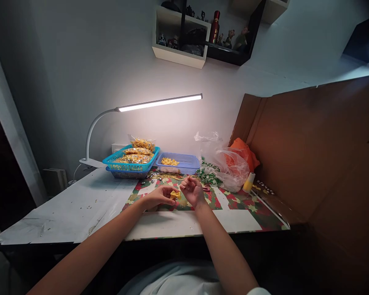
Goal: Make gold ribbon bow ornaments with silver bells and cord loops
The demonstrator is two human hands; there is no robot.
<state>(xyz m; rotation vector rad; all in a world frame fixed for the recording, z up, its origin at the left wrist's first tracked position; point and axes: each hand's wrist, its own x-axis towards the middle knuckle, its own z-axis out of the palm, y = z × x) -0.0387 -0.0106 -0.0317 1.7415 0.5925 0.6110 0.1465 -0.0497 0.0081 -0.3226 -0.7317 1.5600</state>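
Note:
My left hand (160,196) pinches a small yellow folded piece (175,195), shaped like a bow or flower, just above the patterned table cover. Close by on its right is my right hand (193,191), raised with the fingers curled in. Whatever those fingers hold, if anything, is too small or hidden to make out. Behind both hands lie thin gold-coloured sticks (167,176) and a few small shiny bits. Farther back, a purple-blue basket (189,168) contains several yellow pieces (170,161) of similar colour.
Bagged yellow pieces fill a turquoise basket (109,166) at back left, beside a clamped lamp (160,102). On the right are clear plastic bags (233,174), an orange bag (243,151), a yellow bottle with a pale top (249,182) and a tall cardboard wall (307,143).

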